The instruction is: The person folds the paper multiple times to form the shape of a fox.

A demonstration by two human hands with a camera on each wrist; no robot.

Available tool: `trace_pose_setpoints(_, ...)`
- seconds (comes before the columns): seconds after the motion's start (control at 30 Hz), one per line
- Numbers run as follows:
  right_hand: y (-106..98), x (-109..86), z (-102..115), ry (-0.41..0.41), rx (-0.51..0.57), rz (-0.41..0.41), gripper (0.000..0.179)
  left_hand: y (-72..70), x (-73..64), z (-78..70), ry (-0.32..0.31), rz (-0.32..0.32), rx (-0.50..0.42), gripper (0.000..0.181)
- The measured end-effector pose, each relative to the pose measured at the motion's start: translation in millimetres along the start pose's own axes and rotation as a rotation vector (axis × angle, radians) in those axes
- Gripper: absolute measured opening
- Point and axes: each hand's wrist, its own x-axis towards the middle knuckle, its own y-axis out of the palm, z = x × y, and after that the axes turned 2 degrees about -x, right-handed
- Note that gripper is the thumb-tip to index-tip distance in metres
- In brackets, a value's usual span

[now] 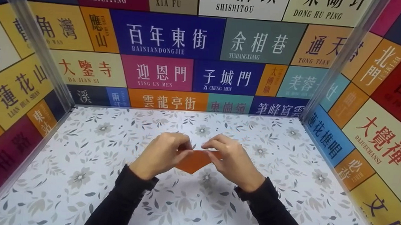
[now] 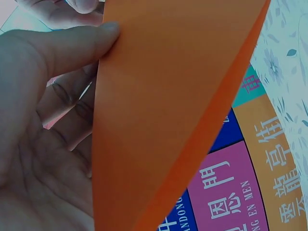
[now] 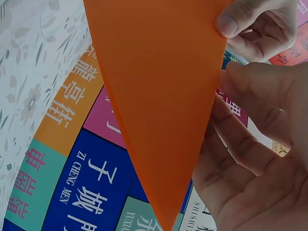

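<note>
A sheet of orange paper (image 1: 195, 161), folded into a triangle, hangs point down between both hands in the head view. My left hand (image 1: 164, 154) pinches its long upper edge, thumb on the near face and fingers behind. Opposite it, my right hand (image 1: 235, 158) holds the same edge, thumb at the rim and fingers at the back. Along the slanted side in the left wrist view, the two layers of the paper (image 2: 154, 106) stand slightly apart. Seen from the right wrist, the paper (image 3: 159, 91) tapers to a sharp corner.
Below the hands spreads a white tabletop (image 1: 115, 196) printed with grey flowers and leaves. Colourful panels with Chinese place names (image 1: 166, 36) rise at the back and on both sides. Clear strips (image 1: 335, 57) run up the rear corners.
</note>
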Motion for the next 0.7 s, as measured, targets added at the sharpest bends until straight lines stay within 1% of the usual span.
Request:
trace_pose_setpoints(0.23,5.0,-1.1,2.7,-0.002,-0.023,0.027,0.013,3.5,0.6,-3.3,0.015,-0.008,-0.014,0.008)
trace_pose_setpoints(0.37,5.9,-1.4,3.8,0.017,-0.023,0.039,0.011,4.6,0.8,-4.1,0.028,-0.014,-0.013,0.009)
trace_pose_setpoints(0.5,7.0,-1.9,3.5,0.029,-0.027,0.055,0.008,5.4,0.7,-4.4,0.032,-0.007,-0.012,0.008)
trace_pose_setpoints(0.7,7.8,-1.5,3.3,0.019,-0.032,0.048,0.006,6.3,0.8,-4.9,0.025,-0.005,-0.021,0.007)
